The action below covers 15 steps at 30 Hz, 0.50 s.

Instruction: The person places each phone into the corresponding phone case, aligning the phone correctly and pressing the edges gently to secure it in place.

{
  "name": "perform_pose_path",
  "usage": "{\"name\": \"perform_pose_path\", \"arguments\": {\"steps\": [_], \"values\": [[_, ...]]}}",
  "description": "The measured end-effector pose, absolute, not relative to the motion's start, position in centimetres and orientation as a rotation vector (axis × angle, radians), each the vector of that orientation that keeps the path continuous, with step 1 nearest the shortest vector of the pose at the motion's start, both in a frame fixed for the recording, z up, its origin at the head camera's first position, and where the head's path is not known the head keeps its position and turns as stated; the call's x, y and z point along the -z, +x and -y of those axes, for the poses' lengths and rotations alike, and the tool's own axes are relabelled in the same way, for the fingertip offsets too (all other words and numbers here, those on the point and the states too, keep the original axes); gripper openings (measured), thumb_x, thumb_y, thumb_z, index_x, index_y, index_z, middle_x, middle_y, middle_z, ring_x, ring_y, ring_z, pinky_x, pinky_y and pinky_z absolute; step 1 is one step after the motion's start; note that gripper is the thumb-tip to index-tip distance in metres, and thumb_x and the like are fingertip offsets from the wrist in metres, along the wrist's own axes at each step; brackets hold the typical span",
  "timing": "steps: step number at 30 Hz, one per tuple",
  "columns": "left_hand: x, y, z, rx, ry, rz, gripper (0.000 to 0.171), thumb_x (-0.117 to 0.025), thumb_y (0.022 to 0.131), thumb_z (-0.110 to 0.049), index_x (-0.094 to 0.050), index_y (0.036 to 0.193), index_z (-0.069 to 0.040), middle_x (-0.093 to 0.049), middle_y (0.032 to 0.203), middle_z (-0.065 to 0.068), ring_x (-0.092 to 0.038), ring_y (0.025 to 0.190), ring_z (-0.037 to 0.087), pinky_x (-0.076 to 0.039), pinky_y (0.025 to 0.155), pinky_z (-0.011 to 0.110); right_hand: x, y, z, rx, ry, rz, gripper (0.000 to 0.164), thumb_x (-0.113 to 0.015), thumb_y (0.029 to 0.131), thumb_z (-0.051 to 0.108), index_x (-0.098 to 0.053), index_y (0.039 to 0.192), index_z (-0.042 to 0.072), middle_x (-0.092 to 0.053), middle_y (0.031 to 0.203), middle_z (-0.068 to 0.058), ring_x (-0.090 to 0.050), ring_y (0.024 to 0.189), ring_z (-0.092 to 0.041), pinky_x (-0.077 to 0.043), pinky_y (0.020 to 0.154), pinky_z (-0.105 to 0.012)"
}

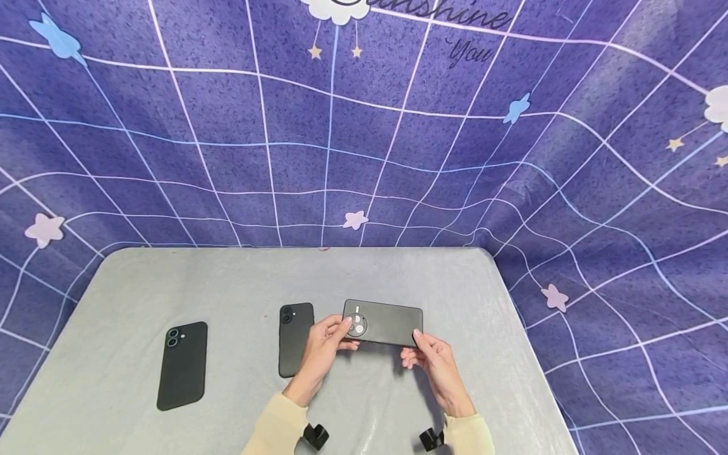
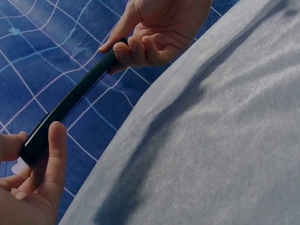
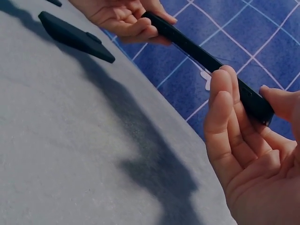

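A dark smartphone [image 1: 389, 323] with a round camera ring is held sideways above the table, its back facing up in the head view. My left hand [image 1: 323, 349] pinches its left end, the thumb lying by the camera ring. At the other end my right hand [image 1: 436, 366] grips the lower right corner between thumb and fingers. Both wrist views show the phone [image 2: 77, 93] edge-on, raised off the cloth. Just left of my left hand lies a second black phone [image 1: 294, 341], back up and partly hidden by that hand.
Farther left on the grey cloth-covered table [image 1: 239, 278] lies a third black phone [image 1: 183, 365], camera side up. A purple-blue curtain [image 1: 296, 139] with grid lines, stars and clouds hangs behind and around the table.
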<state>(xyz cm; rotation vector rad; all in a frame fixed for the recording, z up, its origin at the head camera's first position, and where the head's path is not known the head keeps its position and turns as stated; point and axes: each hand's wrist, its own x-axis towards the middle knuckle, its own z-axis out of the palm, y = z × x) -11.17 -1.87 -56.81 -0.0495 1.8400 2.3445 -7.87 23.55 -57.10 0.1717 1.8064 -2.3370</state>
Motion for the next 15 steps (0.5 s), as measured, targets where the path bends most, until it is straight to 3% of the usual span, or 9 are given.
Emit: {"name": "perform_pose_path", "arguments": {"steps": [15], "values": [[57.01, -11.23, 1.87, -2.374, -0.047, -1.758, 0.032, -0.067, 0.108, -0.017, -0.066, 0.116, 0.014, -0.077, 0.095, 0.020, -0.077, 0.076, 0.033, -0.066, 0.073, 0.033, 57.28, -7.74, -23.55, 2.395, 0.117, -1.788, 0.027, -0.055, 0.114, 0.023, -0.065, 0.094, 0.007, -0.078, 0.078, -0.005, -0.072, 0.065, -0.010, -0.057, 0.060, -0.021]]}}
